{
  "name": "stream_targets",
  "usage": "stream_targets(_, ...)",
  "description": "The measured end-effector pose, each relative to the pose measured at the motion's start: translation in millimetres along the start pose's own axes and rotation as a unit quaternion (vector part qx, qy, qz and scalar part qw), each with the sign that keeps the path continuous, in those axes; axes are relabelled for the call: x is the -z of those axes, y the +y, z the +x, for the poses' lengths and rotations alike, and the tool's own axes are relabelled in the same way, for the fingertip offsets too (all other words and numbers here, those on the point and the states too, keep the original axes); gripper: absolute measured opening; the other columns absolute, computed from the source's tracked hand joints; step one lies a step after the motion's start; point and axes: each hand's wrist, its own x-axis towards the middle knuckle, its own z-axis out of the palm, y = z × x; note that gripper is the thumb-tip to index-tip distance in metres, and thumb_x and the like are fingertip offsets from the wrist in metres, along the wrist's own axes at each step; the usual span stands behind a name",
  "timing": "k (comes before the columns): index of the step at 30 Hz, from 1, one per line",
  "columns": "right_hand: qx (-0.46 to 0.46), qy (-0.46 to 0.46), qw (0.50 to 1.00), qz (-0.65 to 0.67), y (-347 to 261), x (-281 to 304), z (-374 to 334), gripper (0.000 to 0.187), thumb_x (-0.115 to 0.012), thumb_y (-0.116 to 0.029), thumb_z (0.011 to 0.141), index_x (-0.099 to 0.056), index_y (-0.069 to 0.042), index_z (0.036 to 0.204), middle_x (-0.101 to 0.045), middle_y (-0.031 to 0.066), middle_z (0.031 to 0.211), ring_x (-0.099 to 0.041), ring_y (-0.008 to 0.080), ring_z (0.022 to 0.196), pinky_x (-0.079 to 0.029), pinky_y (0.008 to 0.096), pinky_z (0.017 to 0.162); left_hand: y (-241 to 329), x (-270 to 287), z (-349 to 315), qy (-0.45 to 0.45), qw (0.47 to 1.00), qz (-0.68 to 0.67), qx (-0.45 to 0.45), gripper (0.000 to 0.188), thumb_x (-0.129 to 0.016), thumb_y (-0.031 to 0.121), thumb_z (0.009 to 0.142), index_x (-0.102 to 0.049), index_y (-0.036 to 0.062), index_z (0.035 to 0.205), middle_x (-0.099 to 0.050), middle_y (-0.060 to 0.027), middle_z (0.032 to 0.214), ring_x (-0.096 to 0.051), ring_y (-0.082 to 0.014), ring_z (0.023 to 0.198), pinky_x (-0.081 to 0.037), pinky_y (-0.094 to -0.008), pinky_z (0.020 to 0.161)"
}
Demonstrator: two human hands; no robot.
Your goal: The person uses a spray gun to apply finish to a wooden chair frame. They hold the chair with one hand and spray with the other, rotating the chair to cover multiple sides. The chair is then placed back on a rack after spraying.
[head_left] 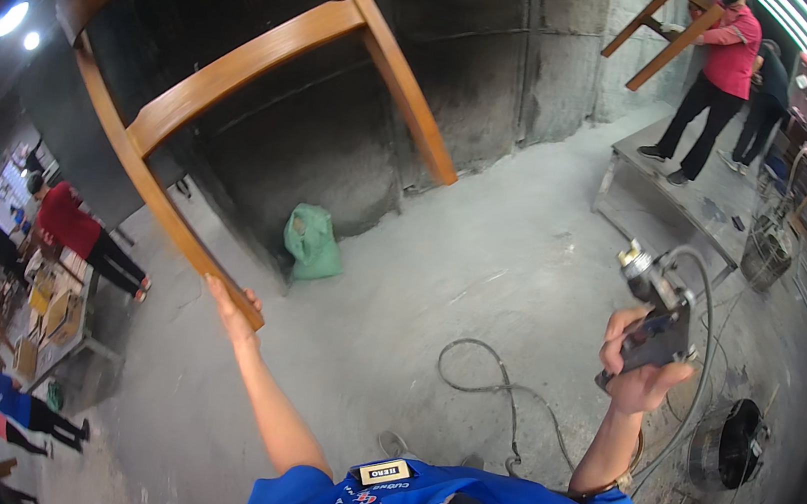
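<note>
The wooden chair frame [244, 71], upper left, already looks glossy; left hand [233, 312] grips its leg; right hand [639, 367] clasps the spray gun [656, 308], idle.

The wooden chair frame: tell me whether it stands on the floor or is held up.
Held up. The left hand grips one leg of the wooden chair frame, which hangs tilted in the air, clear of the concrete floor.
</note>
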Motion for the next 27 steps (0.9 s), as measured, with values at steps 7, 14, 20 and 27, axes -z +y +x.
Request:
stream_targets(7, -0.003, -0.013, 0.999, 0.035, 6.7, -7.9, 34.9, 0.105, -0.025, -0.092, 0.088, -0.051, 0.008, 0.108, -0.058, 0.0114, 0.083, -0.040, 0.0056, 0.048, -0.030, 0.0213, 0.043, 8.3, -3.7, -50.0, -0.004, 1.000, -0.005, -0.001, 0.086, -0.048, 0.082, 0.092, -0.045, 0.0080, 0.137, -0.050, -0.0038, 0.071, -0.050, -0.0130, 0.056, -0.043, -0.0263, 0.052)
stream_targets(14, -0.001, 0.003, 1.000, 0.022, -2.4, -24.4, 18.2, 0.103, -0.027, -0.090, 0.089, -0.049, 0.004, 0.123, -0.061, 0.0159, 0.095, -0.042, 0.0056, 0.050, -0.030, 0.0206, 0.043, 24.3, 11.7, -52.8, -0.019, 1.000, -0.003, -0.010, 0.081, -0.046, 0.078, 0.095, -0.046, 0.0099, 0.139, -0.051, -0.0045, 0.070, -0.051, -0.0125, 0.057, -0.044, -0.0264, 0.051)
stream_targets(20, -0.020, -0.041, 0.997, 0.058, -13.5, -72.1, -3.4, 0.111, -0.031, -0.092, 0.087, -0.043, 0.005, 0.141, -0.063, 0.0158, 0.097, -0.041, 0.0051, 0.050, -0.029, 0.0201, 0.044, 22.4, 33.5, -35.0, -0.090, 0.995, 0.051, -0.005, 0.086, -0.045, 0.081, 0.093, -0.050, 0.0051, 0.133, -0.056, -0.0059, 0.075, -0.055, -0.0130, 0.060, -0.044, -0.0266, 0.051)
stream_targets(27, -0.031, -0.204, 0.977, -0.046, -61.3, -96.4, -36.1, 0.107, -0.040, -0.088, 0.088, -0.063, 0.007, 0.132, -0.068, 0.0110, 0.077, -0.049, 0.0115, 0.048, -0.033, 0.0250, 0.044, -20.4, 113.7, -45.1, -0.088, 0.986, 0.138, 0.015, 0.096, -0.035, 0.080, 0.097, -0.048, -0.0032, 0.144, -0.064, -0.0104, 0.101, -0.057, -0.0136, 0.074, -0.048, -0.0272, 0.053)
